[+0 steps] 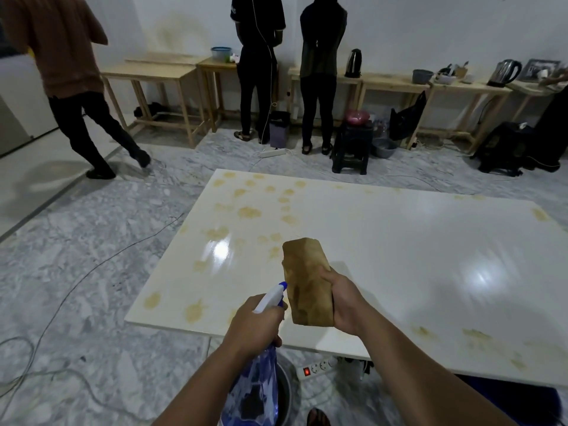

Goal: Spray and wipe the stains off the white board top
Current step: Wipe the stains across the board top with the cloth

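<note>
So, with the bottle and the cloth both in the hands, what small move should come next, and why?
Probably squeeze the trigger. The left hand holds the spray bottle with its nozzle aimed at the yellowish stains on the white board, and the right hand holds the brown cloth raised, not yet wiping.

Board top (399, 256): nothing standing on it; open to passage edge to edge.
Near edge: spray bottle (255, 382) and folded cloth (309, 284), held in the hands, hang over it.
</note>
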